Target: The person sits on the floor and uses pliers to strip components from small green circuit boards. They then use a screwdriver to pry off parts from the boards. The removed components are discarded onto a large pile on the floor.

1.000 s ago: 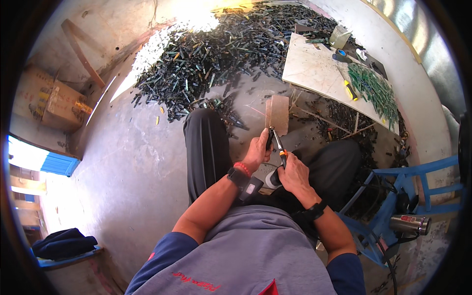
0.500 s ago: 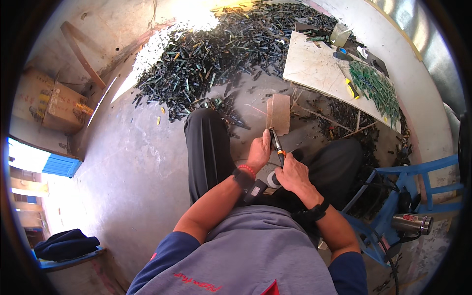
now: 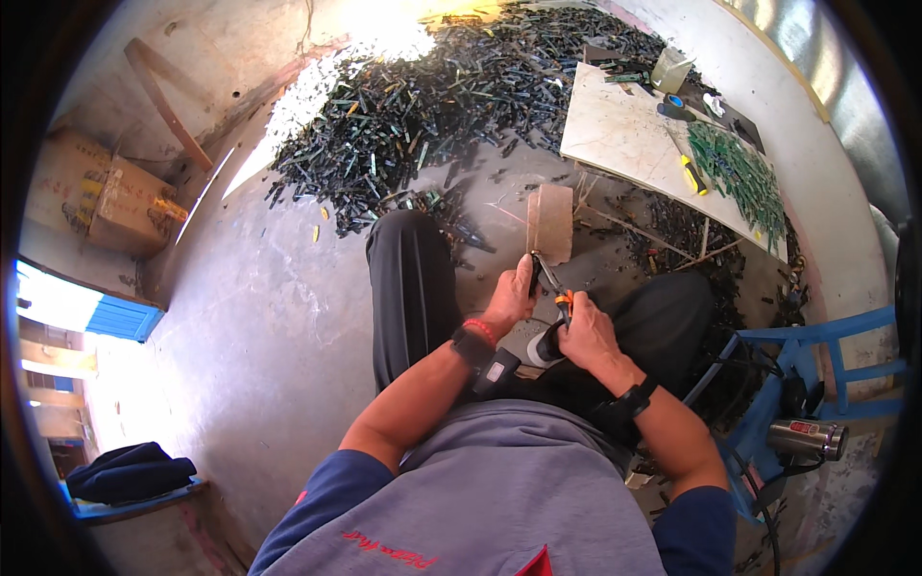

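My right hand (image 3: 589,331) is wrapped round a pair of pliers (image 3: 564,300) with orange-and-black handles. Their slim metal nose angles up and left toward my left hand (image 3: 511,296). Between the thumb and fingers of that left hand is a small dark strip (image 3: 535,275), which the pliers' tip meets or nearly meets; exact contact is too small to tell. Just beyond both hands, a brown board (image 3: 551,221) stands between my knees. Most of the strip is hidden by my fingers.
A big heap of dark strips (image 3: 384,134) covers the floor ahead. On a low white table (image 3: 615,130) at right lie green strips (image 3: 740,178), a yellow-handled tool (image 3: 692,176), tape (image 3: 674,102) and a cup (image 3: 670,70). A blue chair (image 3: 816,331) holds a steel flask (image 3: 805,438).
My right hand has shifted slightly right and down, and the pliers' handles have swung right at a wider angle. The left hand stays nearly in place, with more of the dark strip showing.
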Demonstrator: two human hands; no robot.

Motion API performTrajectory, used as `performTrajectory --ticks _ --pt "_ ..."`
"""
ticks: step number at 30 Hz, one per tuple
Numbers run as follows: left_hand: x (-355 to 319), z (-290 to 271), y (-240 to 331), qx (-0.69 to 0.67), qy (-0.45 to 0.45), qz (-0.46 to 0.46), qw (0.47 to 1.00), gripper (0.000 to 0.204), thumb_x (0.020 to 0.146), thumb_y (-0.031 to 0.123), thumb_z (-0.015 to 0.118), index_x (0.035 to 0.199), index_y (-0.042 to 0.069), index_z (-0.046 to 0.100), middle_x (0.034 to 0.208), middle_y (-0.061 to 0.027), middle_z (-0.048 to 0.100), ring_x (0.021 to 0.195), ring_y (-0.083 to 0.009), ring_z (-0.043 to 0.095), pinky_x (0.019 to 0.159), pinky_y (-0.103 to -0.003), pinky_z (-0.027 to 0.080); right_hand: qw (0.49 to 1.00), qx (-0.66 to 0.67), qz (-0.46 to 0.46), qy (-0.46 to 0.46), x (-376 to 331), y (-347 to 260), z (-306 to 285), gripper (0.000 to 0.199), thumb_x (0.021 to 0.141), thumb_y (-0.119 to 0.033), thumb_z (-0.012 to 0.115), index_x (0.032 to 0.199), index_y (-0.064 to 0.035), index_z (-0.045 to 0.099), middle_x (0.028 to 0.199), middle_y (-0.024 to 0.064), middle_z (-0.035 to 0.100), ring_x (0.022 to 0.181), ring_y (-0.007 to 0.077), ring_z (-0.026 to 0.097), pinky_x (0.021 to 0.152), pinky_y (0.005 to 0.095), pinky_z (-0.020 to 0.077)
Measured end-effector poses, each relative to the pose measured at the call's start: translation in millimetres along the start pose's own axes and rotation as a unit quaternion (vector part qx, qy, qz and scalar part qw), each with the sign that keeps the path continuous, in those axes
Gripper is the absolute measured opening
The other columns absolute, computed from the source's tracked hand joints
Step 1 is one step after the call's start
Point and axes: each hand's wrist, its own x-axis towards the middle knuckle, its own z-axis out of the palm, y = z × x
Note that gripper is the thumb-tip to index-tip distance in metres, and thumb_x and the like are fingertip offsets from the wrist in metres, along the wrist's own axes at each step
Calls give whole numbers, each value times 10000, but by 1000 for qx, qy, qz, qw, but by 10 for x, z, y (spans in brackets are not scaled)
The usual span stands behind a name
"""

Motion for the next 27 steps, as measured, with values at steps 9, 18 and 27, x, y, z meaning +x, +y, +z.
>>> performTrajectory --ticks 9,18,27 --pt "-276 -62 234 39 -161 -28 986 522 1025 503 316 762 70 442 595 15 345 447 -83 270 448 -251 254 924 -230 -289 99 303 680 -605 181 761 -68 579 922 -27 506 804 137 538 751 323 590 651 426 505" --pt "-222 -235 199 81 -229 -33 969 586 1027 533 309 723 57 466 563 12 381 433 -94 305 441 -257 261 949 -158 -270 -29 246 635 -834 308 713 -76 674 956 -12 497 860 182 569 829 392 603 721 459 506" --pt "-85 -207 96 -103 -149 -27 983 576 1022 521 345 718 47 465 562 -3 386 425 -93 306 427 -256 258 800 553 91 -215 0 336 -471 414 758 -94 515 1147 50 516 943 119 645 816 185 642 629 274 495"
